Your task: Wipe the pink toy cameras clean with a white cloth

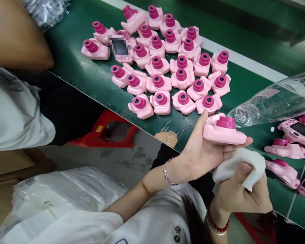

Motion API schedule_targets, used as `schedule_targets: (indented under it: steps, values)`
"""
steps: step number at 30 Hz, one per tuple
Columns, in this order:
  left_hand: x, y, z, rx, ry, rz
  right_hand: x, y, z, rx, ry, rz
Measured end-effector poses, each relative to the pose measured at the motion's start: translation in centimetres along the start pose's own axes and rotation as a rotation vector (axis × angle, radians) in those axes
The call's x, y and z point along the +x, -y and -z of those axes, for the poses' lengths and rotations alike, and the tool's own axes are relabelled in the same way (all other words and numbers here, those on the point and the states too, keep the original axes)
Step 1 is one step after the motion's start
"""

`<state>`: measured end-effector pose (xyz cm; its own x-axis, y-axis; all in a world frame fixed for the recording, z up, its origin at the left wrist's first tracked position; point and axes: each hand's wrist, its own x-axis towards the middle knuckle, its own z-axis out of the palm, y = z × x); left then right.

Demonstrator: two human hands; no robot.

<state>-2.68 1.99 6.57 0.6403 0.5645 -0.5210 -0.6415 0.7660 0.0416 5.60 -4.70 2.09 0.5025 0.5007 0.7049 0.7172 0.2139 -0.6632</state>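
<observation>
Head view: the left hand point(203, 152) lies palm up over the near edge of the green table point(91, 78), its fingers and thumb closed round a pink toy camera point(223, 132) that rests lens-up across the palm. Just below it, the right hand point(241, 193) has its fingers pinched together on a folded white cloth point(240, 166), which sits close under the camera, touching or nearly touching the left fingertips. A cluster of matching pink cameras point(167, 64) stands lens-up across the middle of the table, reaching towards its far edge. More pink units point(289, 149), some screen-up, lie towards the right end. A clear plastic bottle point(271, 101) lies tilted above them. Another person's bare arm point(17, 37) shows at the upper left corner.
</observation>
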Motion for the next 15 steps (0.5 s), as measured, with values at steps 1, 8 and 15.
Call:
schedule_targets:
  steps: [1, 8, 15]
  values:
    - [0.0, 0.0, 0.1, 0.006, -0.001, -0.01, -0.1, 0.0, -0.2, 0.009, -0.014, 0.031]
    - [-0.2, 0.1, -0.3, 0.045, -0.063, -0.063, 0.1, 0.4, 0.2, 0.019, 0.101, 0.077]
    - [0.1, 0.5, 0.4, 0.051, -0.099, -0.077, 1.9, -0.2, -2.0, -0.13, 0.139, 0.298]
